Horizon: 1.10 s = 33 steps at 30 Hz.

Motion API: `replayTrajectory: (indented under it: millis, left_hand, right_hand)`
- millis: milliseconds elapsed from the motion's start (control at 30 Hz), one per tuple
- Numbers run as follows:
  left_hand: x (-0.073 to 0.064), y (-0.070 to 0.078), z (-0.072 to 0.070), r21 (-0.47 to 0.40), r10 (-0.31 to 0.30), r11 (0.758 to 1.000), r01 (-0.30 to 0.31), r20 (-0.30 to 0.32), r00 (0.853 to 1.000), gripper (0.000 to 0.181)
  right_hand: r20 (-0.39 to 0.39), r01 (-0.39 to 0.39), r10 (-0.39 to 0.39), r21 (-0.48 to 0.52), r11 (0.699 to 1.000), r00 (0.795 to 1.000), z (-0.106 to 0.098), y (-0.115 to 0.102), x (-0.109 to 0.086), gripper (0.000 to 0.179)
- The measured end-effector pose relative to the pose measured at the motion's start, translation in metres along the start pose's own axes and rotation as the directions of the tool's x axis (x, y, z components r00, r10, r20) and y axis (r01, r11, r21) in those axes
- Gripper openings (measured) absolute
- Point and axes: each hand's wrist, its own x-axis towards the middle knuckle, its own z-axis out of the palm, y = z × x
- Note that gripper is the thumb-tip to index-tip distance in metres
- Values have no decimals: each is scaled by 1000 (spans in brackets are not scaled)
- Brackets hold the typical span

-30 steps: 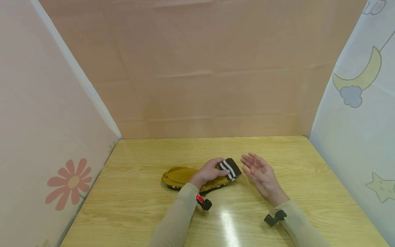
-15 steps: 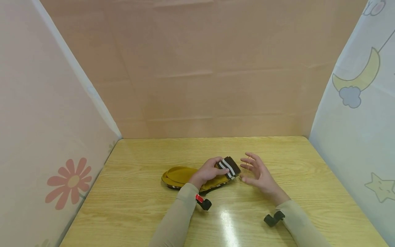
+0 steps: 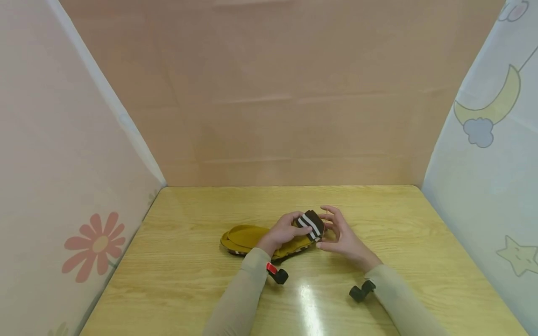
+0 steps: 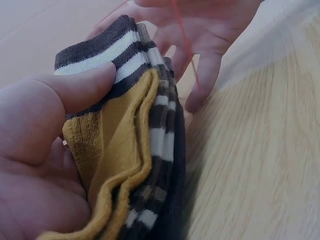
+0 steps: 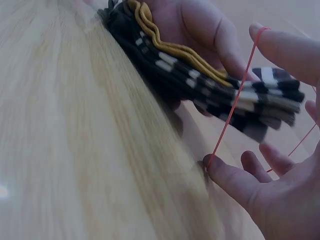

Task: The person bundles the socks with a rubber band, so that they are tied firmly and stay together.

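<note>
A stack of socks (image 3: 244,239), mustard on top with dark and white striped ones beneath, lies lengthwise on the table. My left hand (image 3: 280,234) grips the stack near its cuffs, thumb pressed on the white-striped brown cuff (image 4: 95,57). The cuff end is tilted up off the wood. Just right of it is my right hand (image 3: 345,240), fingers spread apart with a thin red rubber band (image 5: 232,106) stretched over the fingertips. In the right wrist view the cuff ends overlap the space inside the band. The left fingers under the stack are mostly hidden.
The wooden table (image 3: 176,284) reaches back to a plain peach wall (image 3: 269,116). Pale printed panels stand at the left (image 3: 54,154) and right (image 3: 475,186) sides. A dark wrist camera sits on each sleeve.
My right hand has turned, spread its fingers to stretch the rubber band, and moved left up to the cuffs. The left hand still holds the socks, cuff end slightly higher.
</note>
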Motion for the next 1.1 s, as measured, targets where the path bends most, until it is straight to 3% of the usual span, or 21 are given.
replayTrajectory:
  millis: [367,567,667,800,900,967,1100]
  left_hand:
    - [-4,11,0,36,-11,999,12,-35,999,27]
    - [-4,17,-5,105,-2,994,-2,41,999,27]
    - [-4,21,-10,196,22,980,-44,114,993,28]
    - [-7,26,-17,358,31,928,-101,196,980,45]
    - [-9,29,-20,435,27,892,-123,221,975,56]
    - [-11,30,-20,447,38,884,-138,225,974,56]
    - [-12,29,-18,402,48,908,-121,188,981,44]
  right_hand:
    - [47,-6,6,-1,1000,999,10,0,15,104]
    - [74,-34,28,82,996,997,10,-1,18,103]
    - [75,-44,37,87,995,996,10,-1,19,104]
    - [80,-42,37,56,998,996,10,-2,21,104]
    - [98,-19,20,-11,1000,995,9,-2,22,102]
    - [114,-5,12,-68,998,993,8,-4,23,101]
    - [149,-6,30,-156,988,988,6,-8,24,100]
